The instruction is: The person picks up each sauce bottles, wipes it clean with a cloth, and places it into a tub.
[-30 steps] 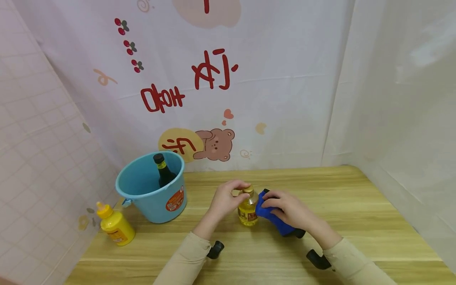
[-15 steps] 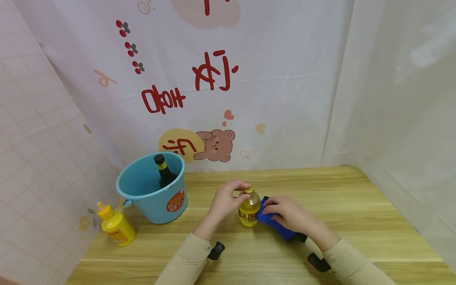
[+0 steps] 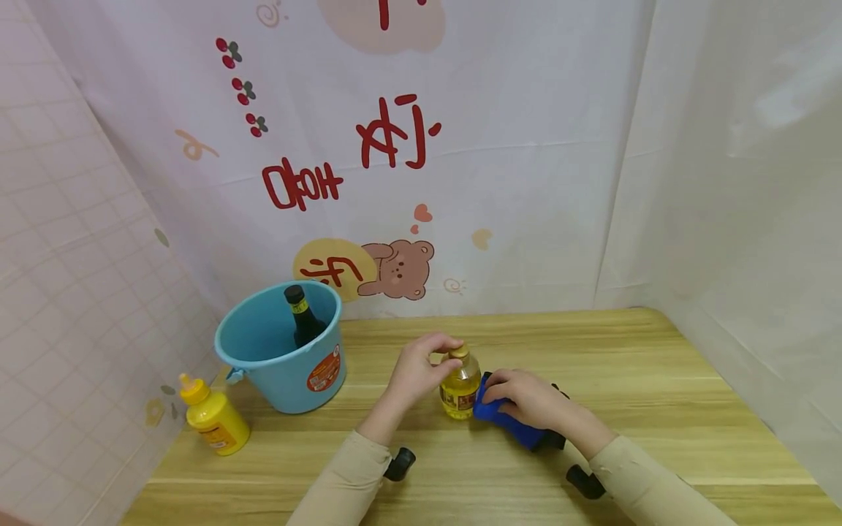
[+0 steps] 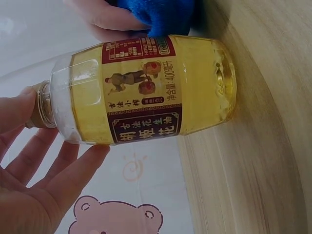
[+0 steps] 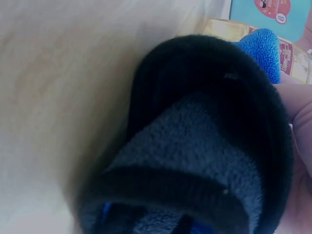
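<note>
Peanut oil fills much of a small clear bottle (image 3: 459, 398), which stands upright on the table. My left hand (image 3: 416, 371) holds it by its gold cap (image 3: 460, 352), thumb and fingers about the neck in the left wrist view. On the bottle's right side, my right hand (image 3: 534, 400) grips a blue cleaning cloth (image 3: 520, 429) with black edging. In the left wrist view the cloth (image 4: 163, 14) touches the bottle's side near the label. Its dark, folded end (image 5: 195, 131) fills the right wrist view and hides part of the bottle.
A light blue bucket (image 3: 283, 376) stands at the left, with a dark bottle (image 3: 304, 314) that has a black cap leaning inside it. A yellow squeeze bottle (image 3: 217, 420) is nearer, by the table's left edge. A printed curtain (image 3: 526, 183) hangs behind the wooden table (image 3: 631, 380).
My right hand and the cloth have moved a little lower along the bottle's right side, the cloth bunching more. My left hand and the oil bottle have stayed in place.
</note>
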`<state>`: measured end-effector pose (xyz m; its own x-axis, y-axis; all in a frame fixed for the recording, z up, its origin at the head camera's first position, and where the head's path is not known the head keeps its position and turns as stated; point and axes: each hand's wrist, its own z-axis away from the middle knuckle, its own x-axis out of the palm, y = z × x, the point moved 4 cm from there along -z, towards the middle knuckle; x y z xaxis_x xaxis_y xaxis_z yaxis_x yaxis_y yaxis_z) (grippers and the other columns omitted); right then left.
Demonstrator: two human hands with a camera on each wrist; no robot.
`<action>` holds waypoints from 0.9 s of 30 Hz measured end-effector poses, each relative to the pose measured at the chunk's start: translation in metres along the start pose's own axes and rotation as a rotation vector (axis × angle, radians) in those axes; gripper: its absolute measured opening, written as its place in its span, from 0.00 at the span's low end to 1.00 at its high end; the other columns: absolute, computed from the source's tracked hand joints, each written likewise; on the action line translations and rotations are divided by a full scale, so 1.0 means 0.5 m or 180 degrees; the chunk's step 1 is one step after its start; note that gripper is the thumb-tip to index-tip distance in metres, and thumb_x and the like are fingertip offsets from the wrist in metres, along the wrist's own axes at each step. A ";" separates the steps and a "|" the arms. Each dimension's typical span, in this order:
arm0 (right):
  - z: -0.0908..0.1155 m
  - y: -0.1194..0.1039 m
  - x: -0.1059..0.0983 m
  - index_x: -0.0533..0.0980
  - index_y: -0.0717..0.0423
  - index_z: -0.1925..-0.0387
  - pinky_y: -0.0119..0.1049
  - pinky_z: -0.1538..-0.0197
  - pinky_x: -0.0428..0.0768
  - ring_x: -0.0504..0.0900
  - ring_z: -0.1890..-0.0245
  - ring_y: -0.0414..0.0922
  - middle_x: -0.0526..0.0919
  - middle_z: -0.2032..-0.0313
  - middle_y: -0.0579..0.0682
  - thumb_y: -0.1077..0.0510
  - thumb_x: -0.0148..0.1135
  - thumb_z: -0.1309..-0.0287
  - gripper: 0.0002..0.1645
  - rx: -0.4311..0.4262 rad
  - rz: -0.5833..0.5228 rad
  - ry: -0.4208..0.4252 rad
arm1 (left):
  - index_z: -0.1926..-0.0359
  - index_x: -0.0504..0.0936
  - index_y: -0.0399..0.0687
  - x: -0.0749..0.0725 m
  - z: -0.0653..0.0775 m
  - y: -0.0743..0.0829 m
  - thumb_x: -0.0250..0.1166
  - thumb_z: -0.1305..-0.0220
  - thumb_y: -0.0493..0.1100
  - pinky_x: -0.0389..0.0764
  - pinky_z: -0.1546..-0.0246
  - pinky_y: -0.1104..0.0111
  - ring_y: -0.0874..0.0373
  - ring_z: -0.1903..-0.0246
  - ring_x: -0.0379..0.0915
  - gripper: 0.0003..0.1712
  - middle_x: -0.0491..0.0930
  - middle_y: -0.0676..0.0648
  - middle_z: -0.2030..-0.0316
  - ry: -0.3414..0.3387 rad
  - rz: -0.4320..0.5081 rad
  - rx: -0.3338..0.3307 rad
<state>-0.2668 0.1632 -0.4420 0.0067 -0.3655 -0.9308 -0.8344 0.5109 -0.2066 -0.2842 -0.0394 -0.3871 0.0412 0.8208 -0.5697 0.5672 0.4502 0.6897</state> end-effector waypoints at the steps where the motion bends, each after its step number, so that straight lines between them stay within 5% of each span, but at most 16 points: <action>1: -0.001 -0.001 0.001 0.85 0.49 0.57 0.42 0.52 0.82 0.82 0.54 0.48 0.82 0.53 0.50 0.68 0.73 0.49 0.17 0.0007 0.0015 -0.0024 | 0.53 0.86 0.47 0.000 0.000 -0.001 0.71 0.39 0.37 0.84 0.60 0.67 0.55 0.55 0.79 0.12 0.84 0.50 0.57 0.0000 -0.0001 -0.0003; 15: -0.016 -0.007 0.014 0.86 0.47 0.61 0.41 0.54 0.81 0.82 0.57 0.46 0.84 0.57 0.47 0.67 0.74 0.50 0.16 0.0011 0.0340 -0.0292 | 0.53 0.86 0.48 0.002 0.001 -0.005 0.72 0.39 0.38 0.81 0.61 0.74 0.56 0.55 0.79 0.13 0.84 0.51 0.56 0.0002 0.0056 -0.0055; 27: 0.000 0.004 0.004 0.85 0.47 0.56 0.42 0.52 0.81 0.81 0.55 0.46 0.82 0.55 0.45 0.67 0.71 0.46 0.17 0.0113 0.0179 -0.0352 | 0.56 0.85 0.53 0.014 -0.002 -0.003 0.76 0.44 0.46 0.83 0.60 0.56 0.59 0.57 0.78 0.14 0.83 0.55 0.58 0.0179 -0.0103 -0.0228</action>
<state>-0.2685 0.1635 -0.4442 0.0229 -0.2483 -0.9684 -0.8151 0.5562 -0.1618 -0.2854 -0.0341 -0.3915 -0.0237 0.8230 -0.5676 0.5071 0.4991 0.7026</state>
